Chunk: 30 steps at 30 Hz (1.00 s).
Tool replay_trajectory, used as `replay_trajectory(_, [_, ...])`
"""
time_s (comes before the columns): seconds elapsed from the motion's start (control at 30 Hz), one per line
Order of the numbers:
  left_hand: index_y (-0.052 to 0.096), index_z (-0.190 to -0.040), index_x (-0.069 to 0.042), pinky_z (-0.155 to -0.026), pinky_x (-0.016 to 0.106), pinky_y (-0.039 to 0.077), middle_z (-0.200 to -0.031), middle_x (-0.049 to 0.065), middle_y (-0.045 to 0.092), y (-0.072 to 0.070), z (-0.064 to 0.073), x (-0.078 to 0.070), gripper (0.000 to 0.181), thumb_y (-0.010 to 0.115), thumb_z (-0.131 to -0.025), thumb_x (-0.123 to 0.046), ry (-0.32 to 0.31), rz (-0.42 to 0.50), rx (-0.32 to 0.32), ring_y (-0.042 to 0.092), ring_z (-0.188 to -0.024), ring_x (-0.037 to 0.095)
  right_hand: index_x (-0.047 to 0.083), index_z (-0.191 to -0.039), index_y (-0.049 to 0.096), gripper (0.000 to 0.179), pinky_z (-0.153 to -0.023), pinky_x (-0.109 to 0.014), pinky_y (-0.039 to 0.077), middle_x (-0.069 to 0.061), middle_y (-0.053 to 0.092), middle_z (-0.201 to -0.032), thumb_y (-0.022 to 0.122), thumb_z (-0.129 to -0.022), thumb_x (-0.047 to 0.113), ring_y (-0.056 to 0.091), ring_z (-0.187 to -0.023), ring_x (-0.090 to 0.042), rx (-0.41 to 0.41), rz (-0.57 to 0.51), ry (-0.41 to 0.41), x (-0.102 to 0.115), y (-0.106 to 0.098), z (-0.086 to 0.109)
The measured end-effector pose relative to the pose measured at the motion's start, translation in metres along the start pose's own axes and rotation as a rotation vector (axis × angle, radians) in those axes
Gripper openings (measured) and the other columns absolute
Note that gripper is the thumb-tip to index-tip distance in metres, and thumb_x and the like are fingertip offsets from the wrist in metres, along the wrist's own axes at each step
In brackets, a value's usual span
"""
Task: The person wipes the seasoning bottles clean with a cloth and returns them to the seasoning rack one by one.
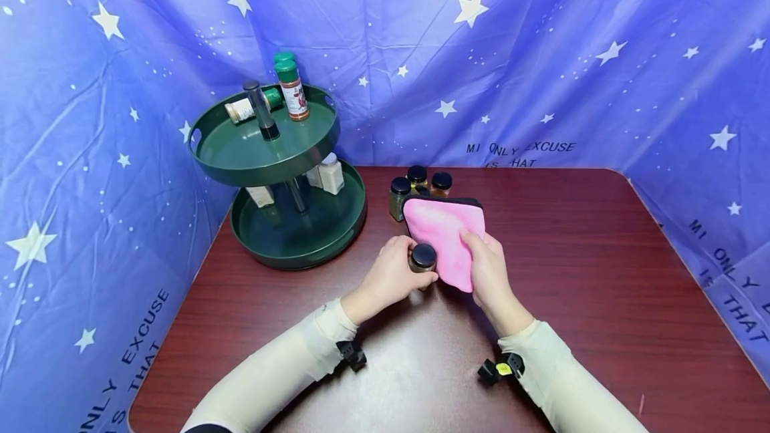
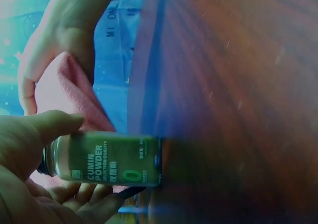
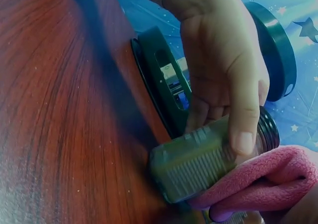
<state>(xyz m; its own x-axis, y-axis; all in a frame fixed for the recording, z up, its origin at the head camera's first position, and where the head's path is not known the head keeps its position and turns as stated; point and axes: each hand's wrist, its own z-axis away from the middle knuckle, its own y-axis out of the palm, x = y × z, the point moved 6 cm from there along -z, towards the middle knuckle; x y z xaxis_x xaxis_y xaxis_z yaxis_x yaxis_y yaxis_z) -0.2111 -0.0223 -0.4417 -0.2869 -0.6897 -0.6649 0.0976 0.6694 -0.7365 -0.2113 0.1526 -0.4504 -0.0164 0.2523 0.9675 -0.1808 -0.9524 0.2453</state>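
Observation:
My left hand (image 1: 391,274) grips a cumin powder jar (image 2: 112,159) with a black lid, thumb on one side and fingers on the other. A pink cloth (image 1: 444,236) with a dark edge is held in my right hand (image 1: 490,269), its thumb on top. In the right wrist view the cloth lies against the jar's side near the lid. Behind the cloth stand several black-lidded spice jars (image 1: 400,198), partly hidden by it.
At the left stands a two-tier dark green turntable rack (image 1: 289,262). Green-capped shakers (image 1: 293,93) stand on its upper tier, where another lies on its side. White containers (image 1: 331,174) are on the lower tier. A starry blue curtain (image 1: 385,52) surrounds the wooden table (image 1: 577,272).

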Motion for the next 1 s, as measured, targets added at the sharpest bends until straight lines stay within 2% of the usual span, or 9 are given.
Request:
replay_trajectory(0.2, [0.068, -0.102, -0.008, -0.085, 0.033, 0.054, -0.097, 0.004, 0.071, -0.007, -0.011, -0.001, 0.040, 0.090, -0.074, -0.026, 0.043, -0.018, 0.032, 0.067, -0.093, 0.020, 0.004, -0.093, 0.064, 0.017, -0.059, -0.025, 0.056, 0.004, 0.071, -0.072, 0.057, -0.102, 0.016, 0.067, -0.064, -0.008, 0.019, 0.035, 0.025, -0.006, 0.003, 0.002])
replay_trajectory(0.4, [0.071, -0.101, -0.010, -0.082, 0.028, 0.054, -0.092, -0.001, 0.074, -0.007, -0.016, 0.001, 0.038, 0.092, -0.073, -0.025, 0.051, -0.014, 0.069, 0.068, -0.087, 0.015, -0.002, -0.097, 0.064, 0.020, -0.059, -0.025, 0.055, 0.004, 0.070, -0.070, 0.055, -0.101, 0.015, 0.066, -0.064, -0.008, -0.007, 0.107, 0.071, -0.023, 0.006, 0.003])
replay_trajectory(0.53, [0.072, -0.099, -0.013, -0.079, 0.026, 0.053, -0.090, -0.003, 0.074, -0.007, -0.017, 0.002, 0.036, 0.093, -0.073, -0.026, 0.049, -0.011, 0.080, 0.067, -0.084, 0.013, -0.002, -0.094, 0.063, 0.020, -0.058, -0.024, 0.054, 0.004, 0.069, -0.068, 0.054, -0.101, 0.014, 0.066, -0.062, -0.007, -0.010, 0.157, 0.122, -0.032, 0.006, 0.001])
replay_trajectory(0.63, [0.070, -0.100, -0.013, -0.080, 0.026, 0.053, -0.092, -0.002, 0.075, -0.006, -0.017, 0.004, 0.037, 0.093, -0.073, -0.026, 0.039, 0.011, 0.080, 0.067, -0.086, 0.012, 0.002, -0.094, 0.063, 0.018, -0.058, -0.025, 0.055, 0.004, 0.069, -0.070, 0.054, -0.101, 0.016, 0.066, -0.063, -0.008, -0.031, 0.101, 0.114, -0.024, 0.005, 0.000])
replay_trajectory(0.8, [0.069, -0.103, -0.012, -0.083, 0.026, 0.053, -0.097, 0.000, 0.075, -0.004, -0.016, 0.007, 0.040, 0.093, -0.073, -0.022, 0.033, 0.067, 0.080, 0.068, -0.090, 0.014, 0.006, -0.093, 0.063, 0.015, -0.060, -0.026, 0.056, 0.002, 0.069, -0.073, 0.054, -0.101, 0.015, 0.066, -0.065, -0.009, -0.060, -0.072, 0.040, -0.002, 0.004, 0.003])
replay_trajectory(0.9, [0.068, -0.103, -0.012, -0.083, 0.026, 0.053, -0.097, 0.000, 0.075, -0.003, -0.016, 0.009, 0.041, 0.093, -0.072, -0.021, 0.030, 0.094, 0.079, 0.067, -0.090, 0.014, 0.007, -0.092, 0.063, 0.015, -0.059, -0.025, 0.056, 0.003, 0.069, -0.074, 0.054, -0.101, 0.015, 0.066, -0.065, -0.008, -0.071, -0.099, 0.022, 0.000, 0.004, 0.005])
replay_trajectory(1.0, [0.068, -0.102, -0.012, -0.082, 0.026, 0.053, -0.096, 0.000, 0.075, -0.003, -0.016, 0.009, 0.041, 0.093, -0.071, -0.022, 0.031, 0.098, 0.070, 0.067, -0.089, 0.013, 0.007, -0.091, 0.062, 0.015, -0.058, -0.025, 0.055, 0.003, 0.068, -0.072, 0.053, -0.100, 0.014, 0.065, -0.064, -0.008, -0.085, -0.070, 0.038, -0.008, 0.004, 0.004])
